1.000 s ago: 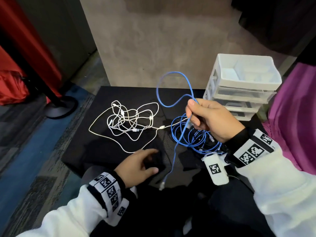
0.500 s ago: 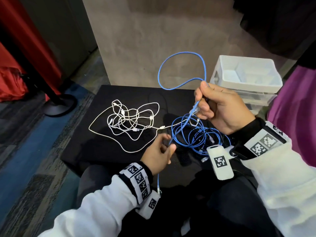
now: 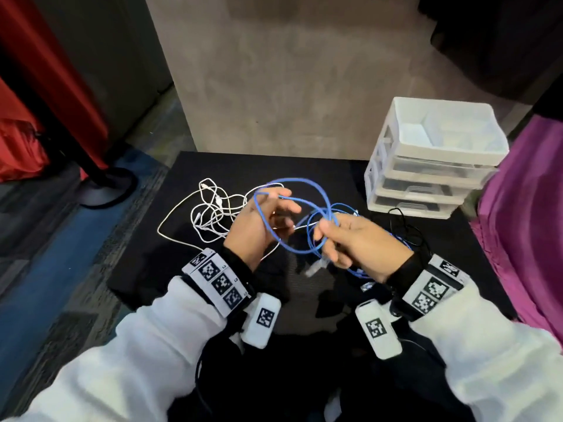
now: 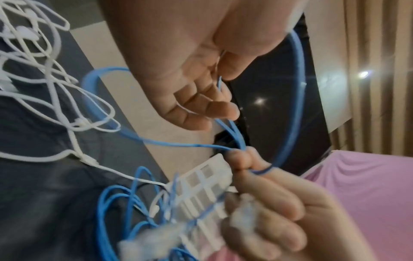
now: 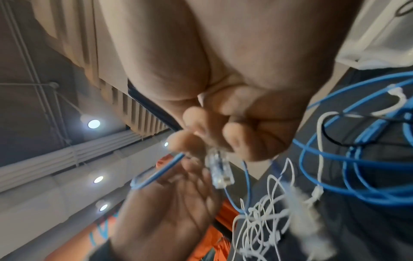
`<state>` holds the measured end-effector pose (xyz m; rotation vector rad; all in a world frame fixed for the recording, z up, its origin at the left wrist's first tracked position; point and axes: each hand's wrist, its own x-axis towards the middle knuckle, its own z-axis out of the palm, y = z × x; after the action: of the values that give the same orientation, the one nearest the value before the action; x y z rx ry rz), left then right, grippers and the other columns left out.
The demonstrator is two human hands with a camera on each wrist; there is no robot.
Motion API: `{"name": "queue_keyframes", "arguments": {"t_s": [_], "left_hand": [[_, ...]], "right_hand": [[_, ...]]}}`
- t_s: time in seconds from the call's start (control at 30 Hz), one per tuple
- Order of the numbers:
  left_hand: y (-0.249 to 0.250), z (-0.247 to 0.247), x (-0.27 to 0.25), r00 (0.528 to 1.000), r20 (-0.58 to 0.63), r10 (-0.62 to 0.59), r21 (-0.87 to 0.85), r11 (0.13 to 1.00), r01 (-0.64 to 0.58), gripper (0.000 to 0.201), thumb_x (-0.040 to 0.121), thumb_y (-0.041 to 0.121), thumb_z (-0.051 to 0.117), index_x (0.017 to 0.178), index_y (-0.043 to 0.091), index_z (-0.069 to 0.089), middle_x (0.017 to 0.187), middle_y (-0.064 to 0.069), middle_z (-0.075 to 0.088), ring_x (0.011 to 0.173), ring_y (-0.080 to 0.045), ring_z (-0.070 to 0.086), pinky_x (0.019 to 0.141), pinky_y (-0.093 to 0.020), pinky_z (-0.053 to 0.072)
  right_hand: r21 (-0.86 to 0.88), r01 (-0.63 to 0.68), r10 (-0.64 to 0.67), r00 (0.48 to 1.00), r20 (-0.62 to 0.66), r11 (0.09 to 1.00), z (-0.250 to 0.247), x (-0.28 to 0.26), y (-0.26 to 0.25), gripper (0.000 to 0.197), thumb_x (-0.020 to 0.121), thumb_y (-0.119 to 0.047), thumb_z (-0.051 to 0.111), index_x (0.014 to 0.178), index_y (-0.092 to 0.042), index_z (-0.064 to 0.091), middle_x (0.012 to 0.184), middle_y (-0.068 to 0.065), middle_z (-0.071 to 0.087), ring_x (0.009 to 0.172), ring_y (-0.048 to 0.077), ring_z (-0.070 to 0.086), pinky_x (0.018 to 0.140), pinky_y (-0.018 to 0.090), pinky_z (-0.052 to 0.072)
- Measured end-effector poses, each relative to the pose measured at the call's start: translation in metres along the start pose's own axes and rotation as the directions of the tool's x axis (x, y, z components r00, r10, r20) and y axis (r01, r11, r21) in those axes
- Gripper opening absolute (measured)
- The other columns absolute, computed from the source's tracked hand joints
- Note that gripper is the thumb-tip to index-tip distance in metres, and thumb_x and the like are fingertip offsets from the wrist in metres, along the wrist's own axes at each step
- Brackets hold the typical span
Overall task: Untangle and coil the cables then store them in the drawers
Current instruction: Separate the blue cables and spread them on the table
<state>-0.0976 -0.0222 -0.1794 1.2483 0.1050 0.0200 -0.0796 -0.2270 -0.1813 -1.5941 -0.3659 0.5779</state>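
A blue network cable forms a loop in the air between both hands, above a black table. My left hand has the loop round it, and the cable runs through its curled fingers. Just to its right, my right hand pinches the crossing strands, and the clear plug hangs below its fingers. More blue coils lie on the table under the right hand. A tangled white cable lies to the left. The white drawer unit stands at the back right, its drawers pushed in.
A thin black cable lies in front of the drawer unit. Purple cloth borders the table on the right. A black stand base and red fabric sit on the floor at the left. A grey wall rises behind the table.
My left hand rose from the table's front edge and took hold of the blue cable. The right hand came down and left with it, so the tall loop now lies round the left hand.
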Motion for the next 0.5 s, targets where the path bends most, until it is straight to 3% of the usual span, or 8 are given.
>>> {"name": "queue_keyframes", "arguments": {"t_s": [0.07,0.1,0.2,0.3,0.37,0.43,0.5], "left_hand": [[-0.018,-0.013,0.026,0.988,-0.151,-0.03,0.149,0.987,0.053,0.018,0.095,-0.002,0.057,0.101,0.015,0.06,0.069,0.004,0.068,0.05,-0.009,0.057,0.054,-0.024,0.049],[-0.032,-0.018,0.04,0.986,-0.166,-0.03,0.256,0.964,0.072,0.023,0.094,-0.007,0.056,0.095,0.015,0.06,0.065,0.005,0.066,0.047,-0.006,0.056,0.052,-0.022,0.046],[-0.069,-0.011,0.07,0.99,-0.085,-0.111,0.531,0.836,0.14,0.027,0.098,-0.009,0.049,0.088,0.015,0.059,0.074,-0.003,0.058,0.045,0.002,0.054,0.048,-0.015,0.045],[-0.09,0.012,0.084,0.981,0.003,-0.195,0.783,0.611,0.119,0.025,0.092,0.002,0.058,0.112,0.015,0.066,0.093,0.0,0.063,0.078,-0.011,0.062,0.077,-0.027,0.056],[-0.099,0.016,0.089,0.975,0.006,-0.223,0.853,0.51,0.111,0.025,0.092,0.011,0.062,0.114,0.019,0.068,0.095,0.002,0.064,0.088,-0.016,0.06,0.082,-0.029,0.052],[-0.099,0.016,0.087,0.981,0.019,-0.194,0.869,0.488,0.08,0.008,0.09,0.028,0.066,0.093,0.023,0.071,0.084,0.001,0.066,0.082,-0.023,0.064,0.077,-0.033,0.053],[-0.097,0.007,0.085,0.99,0.06,-0.131,0.899,0.437,0.004,0.03,0.089,0.049,0.066,0.07,0.025,0.063,0.07,0.001,0.064,0.073,-0.028,0.063,0.072,-0.035,0.052]], "right_hand": [[0.024,0.022,-0.019,0.992,-0.122,0.999,-0.014,0.004,-0.012,0.03,0.11,-0.022,0.044,0.09,-0.007,0.06,0.054,0.005,0.053,0.039,0.014,0.033,0.042,0.023,0.031],[0.03,0.036,-0.03,0.985,-0.172,0.999,-0.021,0.005,-0.017,0.03,0.11,-0.023,0.044,0.089,-0.008,0.059,0.053,0.005,0.051,0.039,0.014,0.032,0.042,0.023,0.03],[0.076,0.076,-0.051,0.957,-0.286,0.994,-0.043,0.004,-0.03,0.029,0.11,-0.023,0.043,0.088,-0.009,0.058,0.052,0.005,0.049,0.039,0.015,0.029,0.041,0.021,0.027],[0.059,0.066,-0.039,0.923,-0.382,0.996,-0.055,0.001,-0.028,0.029,0.109,-0.026,0.045,0.089,-0.01,0.057,0.052,0.004,0.049,0.04,0.016,0.029,0.042,0.024,0.025],[0.028,0.026,-0.013,0.918,-0.396,0.999,-0.055,0.0,-0.019,0.03,0.11,-0.026,0.044,0.088,-0.01,0.058,0.052,0.004,0.05,0.039,0.016,0.03,0.04,0.023,0.026],[0.009,-0.029,0.031,0.934,-0.356,1.0,-0.05,0.001,-0.006,0.032,0.11,-0.026,0.044,0.088,-0.009,0.06,0.053,0.005,0.053,0.037,0.015,0.033,0.039,0.022,0.029],[-0.018,-0.083,0.074,0.955,-0.286,0.996,-0.042,0.002,0.009,0.032,0.11,-0.025,0.044,0.09,-0.006,0.061,0.055,0.007,0.055,0.036,0.014,0.036,0.038,0.022,0.029]]}}
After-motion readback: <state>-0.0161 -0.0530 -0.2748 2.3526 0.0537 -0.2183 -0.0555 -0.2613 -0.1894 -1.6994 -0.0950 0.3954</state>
